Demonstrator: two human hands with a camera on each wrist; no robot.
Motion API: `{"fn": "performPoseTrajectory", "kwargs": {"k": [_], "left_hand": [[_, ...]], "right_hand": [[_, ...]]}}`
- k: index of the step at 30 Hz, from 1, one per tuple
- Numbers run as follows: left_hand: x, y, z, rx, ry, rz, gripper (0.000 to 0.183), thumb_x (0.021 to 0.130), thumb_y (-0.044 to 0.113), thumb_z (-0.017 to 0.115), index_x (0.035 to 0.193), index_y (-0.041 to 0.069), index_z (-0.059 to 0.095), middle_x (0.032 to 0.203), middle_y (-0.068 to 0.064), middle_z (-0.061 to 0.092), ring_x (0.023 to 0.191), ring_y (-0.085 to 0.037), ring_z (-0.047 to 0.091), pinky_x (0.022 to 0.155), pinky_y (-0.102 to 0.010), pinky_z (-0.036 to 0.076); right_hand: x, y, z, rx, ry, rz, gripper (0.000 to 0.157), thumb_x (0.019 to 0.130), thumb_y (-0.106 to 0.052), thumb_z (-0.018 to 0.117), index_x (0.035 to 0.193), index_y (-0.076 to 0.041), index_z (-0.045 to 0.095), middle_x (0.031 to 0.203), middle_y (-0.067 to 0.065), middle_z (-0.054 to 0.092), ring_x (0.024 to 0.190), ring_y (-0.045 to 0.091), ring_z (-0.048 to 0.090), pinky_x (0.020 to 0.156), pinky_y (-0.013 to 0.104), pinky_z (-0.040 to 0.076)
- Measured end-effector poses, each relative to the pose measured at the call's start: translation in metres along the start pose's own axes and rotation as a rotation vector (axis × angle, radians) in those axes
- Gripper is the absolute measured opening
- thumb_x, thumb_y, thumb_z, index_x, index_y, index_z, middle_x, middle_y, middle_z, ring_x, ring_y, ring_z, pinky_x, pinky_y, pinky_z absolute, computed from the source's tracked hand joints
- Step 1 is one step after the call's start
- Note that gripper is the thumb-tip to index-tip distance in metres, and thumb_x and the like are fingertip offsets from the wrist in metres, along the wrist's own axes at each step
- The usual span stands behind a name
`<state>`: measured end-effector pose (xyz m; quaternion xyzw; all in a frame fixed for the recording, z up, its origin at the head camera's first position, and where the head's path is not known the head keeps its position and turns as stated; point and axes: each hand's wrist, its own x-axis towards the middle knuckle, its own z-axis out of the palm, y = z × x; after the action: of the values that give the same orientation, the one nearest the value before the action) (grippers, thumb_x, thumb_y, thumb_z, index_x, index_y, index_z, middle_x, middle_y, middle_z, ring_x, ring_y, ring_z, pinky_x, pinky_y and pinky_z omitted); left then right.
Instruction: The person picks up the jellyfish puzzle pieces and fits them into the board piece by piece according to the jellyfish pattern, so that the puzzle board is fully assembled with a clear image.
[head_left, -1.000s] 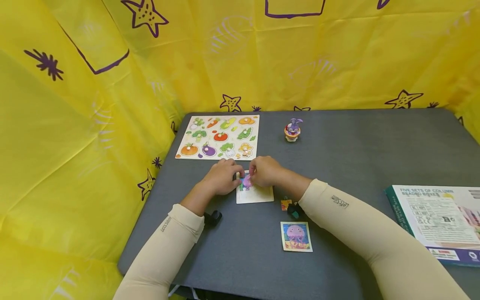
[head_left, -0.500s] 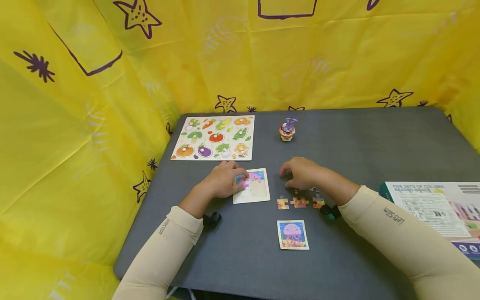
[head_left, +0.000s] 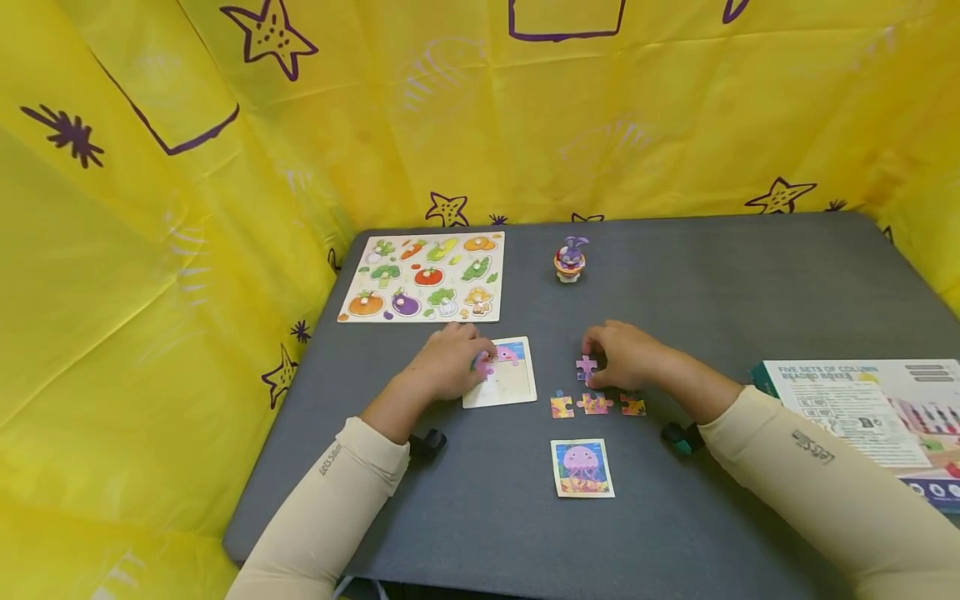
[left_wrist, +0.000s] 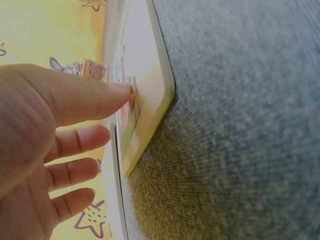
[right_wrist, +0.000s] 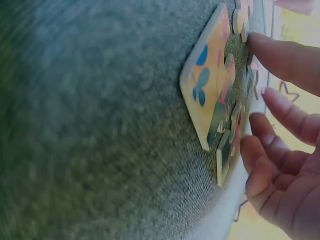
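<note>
My left hand (head_left: 452, 362) rests at the left edge of a pale puzzle tray (head_left: 517, 392). Its thumb (left_wrist: 107, 97) presses on puzzle pieces along the tray's left side, while the other fingers reach past the edge. Pink and blue jellyfish pieces (head_left: 507, 353) fill part of the tray's top. To the right, my right hand (head_left: 630, 354) pinches a pink-purple puzzle piece (head_left: 587, 368) between thumb and fingers, low over the table. Nearer to me lie loose yellow-orange pieces (head_left: 595, 404) in a row; in the right wrist view a corner piece (right_wrist: 207, 82) shows close up.
A jellyfish picture card (head_left: 582, 468) lies nearest me. Behind the tray is a vegetable puzzle board (head_left: 423, 287), with a small purple rabbit figure (head_left: 570, 260) to its right. A boxed set (head_left: 847, 417) occupies the right side of the grey table (head_left: 712, 283). Yellow cloth (head_left: 375, 108) hangs behind.
My right hand has left the tray, moved right to the loose pieces and now pinches one. My left hand has stayed at the tray. The view has shifted slightly.
</note>
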<state>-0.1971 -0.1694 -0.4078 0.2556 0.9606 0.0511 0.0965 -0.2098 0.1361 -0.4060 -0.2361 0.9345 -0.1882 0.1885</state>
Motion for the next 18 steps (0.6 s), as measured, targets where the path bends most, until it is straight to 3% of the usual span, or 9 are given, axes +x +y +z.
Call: {"fn": "performPoseTrajectory", "kwargs": {"k": [6,11,18], "left_hand": [[-0.003,0.002,-0.001,-0.027,-0.027,-0.005,0.027,0.095,0.021,0.069,0.122,0.021,0.071,0.11,-0.002,0.066,0.102,-0.024,0.056,0.094,-0.044,0.046],[-0.004,0.001,0.001,-0.064,-0.049,-0.012,0.027,0.098,0.024,0.066,0.124,0.021,0.069,0.107,-0.001,0.063,0.103,-0.023,0.057,0.095,-0.043,0.047],[-0.005,0.001,0.0,-0.054,-0.055,-0.027,0.027,0.097,0.025,0.068,0.124,0.021,0.068,0.111,-0.003,0.062,0.104,-0.024,0.057,0.098,-0.043,0.047]], "right_hand": [[0.005,-0.003,0.001,0.147,0.048,0.022,0.022,0.086,-0.012,0.082,0.101,-0.009,0.065,0.09,0.006,0.064,0.082,0.022,0.057,0.073,0.037,0.048],[0.012,-0.007,0.0,0.223,0.102,-0.009,0.012,0.087,-0.009,0.078,0.095,-0.009,0.069,0.08,0.001,0.064,0.073,0.017,0.056,0.066,0.031,0.045],[0.029,-0.03,0.0,0.346,0.058,0.007,0.011,0.089,-0.01,0.077,0.099,-0.009,0.072,0.083,0.003,0.067,0.066,0.015,0.062,0.064,0.03,0.05]]}}
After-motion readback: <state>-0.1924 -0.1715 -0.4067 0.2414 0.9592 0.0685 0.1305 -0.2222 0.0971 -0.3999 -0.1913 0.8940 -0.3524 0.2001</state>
